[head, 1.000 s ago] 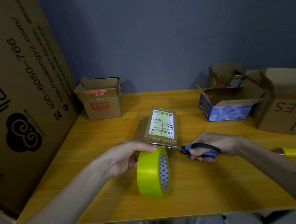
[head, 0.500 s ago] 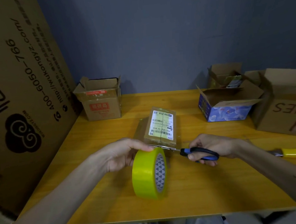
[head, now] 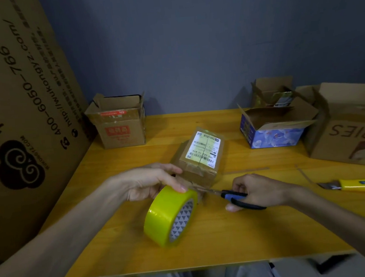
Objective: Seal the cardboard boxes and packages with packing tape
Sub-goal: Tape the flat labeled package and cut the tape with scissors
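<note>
Head view: left hand (head: 146,184) grasps the yellow tape roll (head: 167,217), fingers (head: 173,170) curled over its top edge, thumb pressed on the outer wrap. Roll stands on edge over the near middle of the bench (head: 227,243), core facing right; cannot tell if it touches the wood. Right hand (head: 265,188) clenched around the scissors (head: 235,197), fingers through the black-and-blue handles, blades pointing left at the short tape strip between the roll and the package (head: 200,158) (blade tips blurred, can't tell how far apart). Package is a small brown carton with a white shipping label on top, lying mid-bench just beyond both hands, with tape down its near face.

Open brown box (head: 120,129) at back left, flaps up. Blue printed box (head: 272,132) at back right, flaps open, another open carton (head: 271,91) behind it. Large brown box (head: 349,131) at the far right edge. Yellow utility knife (head: 362,185) lies flat on the bench right of the right wrist, well apart from the scissors. Tall printed cardboard sheet (head: 23,106) leans along the left side.
</note>
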